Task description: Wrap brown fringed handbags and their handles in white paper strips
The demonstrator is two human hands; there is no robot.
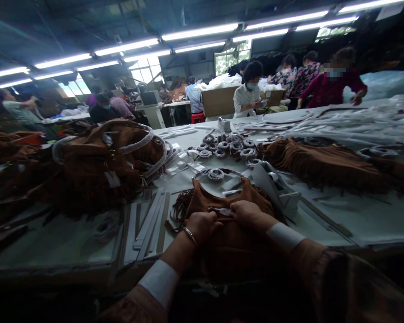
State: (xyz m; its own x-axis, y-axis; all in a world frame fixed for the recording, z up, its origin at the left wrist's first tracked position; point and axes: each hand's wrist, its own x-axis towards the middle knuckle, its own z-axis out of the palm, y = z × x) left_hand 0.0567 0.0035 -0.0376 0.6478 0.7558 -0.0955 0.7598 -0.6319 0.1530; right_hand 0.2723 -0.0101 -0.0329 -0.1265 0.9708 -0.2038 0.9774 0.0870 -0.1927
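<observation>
A brown fringed handbag (218, 251) lies at the table's near edge in front of me, its wrapped handle toward the far side. My left hand (201, 226) is closed on the near edge of the bag's opening. Beside it, my right hand (245, 213) pinches the bag's edge, close to a small white-wrapped piece (224, 211) at the opening. Whether its fingers also hold that piece, I cannot tell. Fringe hangs out at the bag's left side. Most of the bag's near face is in dark shadow.
Brown bags (97, 157) are heaped at left, and more fringed bags (316, 159) lie at right. White strips (150, 224) lie left of my bag. A tape dispenser (276, 184) stands right of it. Wrapped coiled straps (222, 146) sit beyond; people work across the table.
</observation>
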